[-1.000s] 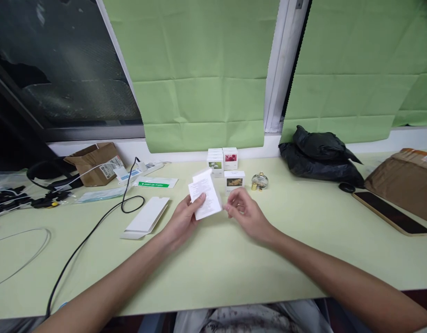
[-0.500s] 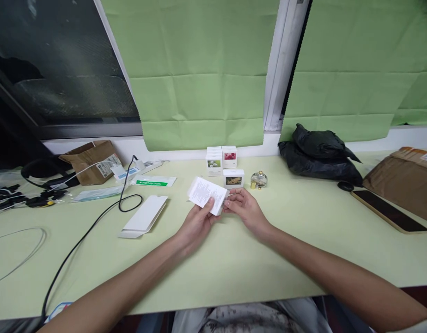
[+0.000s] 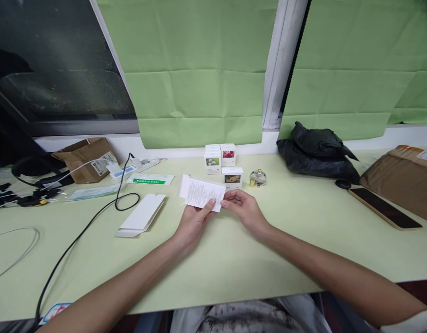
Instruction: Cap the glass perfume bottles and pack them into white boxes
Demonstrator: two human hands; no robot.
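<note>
A small white carton [image 3: 201, 192] with dense printed text on its upper face is held over the table in front of me. My left hand [image 3: 192, 224] grips it from below, thumb pressed on the text. At its left end a plain white flap sticks out. My right hand [image 3: 246, 210] is closed at the carton's right edge, thumb and fingertips pinching there; the other fingers curl behind. Just beyond stands a white box with a yellow flower picture [image 3: 233, 178]. A round glass perfume bottle with gold parts [image 3: 258, 177] is to its right.
More white boxes [image 3: 213, 163] with flower pictures stand by the wall. A folded white carton [image 3: 142, 215] and black cable [image 3: 83, 236] lie left, near a brown paper bag [image 3: 87, 159]. Right are a black plastic bag [image 3: 317, 159], a phone [image 3: 383, 208] and a brown parcel [image 3: 404, 182].
The carton in my hands has turned slightly, its text side lying more level, and the flap at its left end shows more. Both hands keep hold. The view has shifted a little.
</note>
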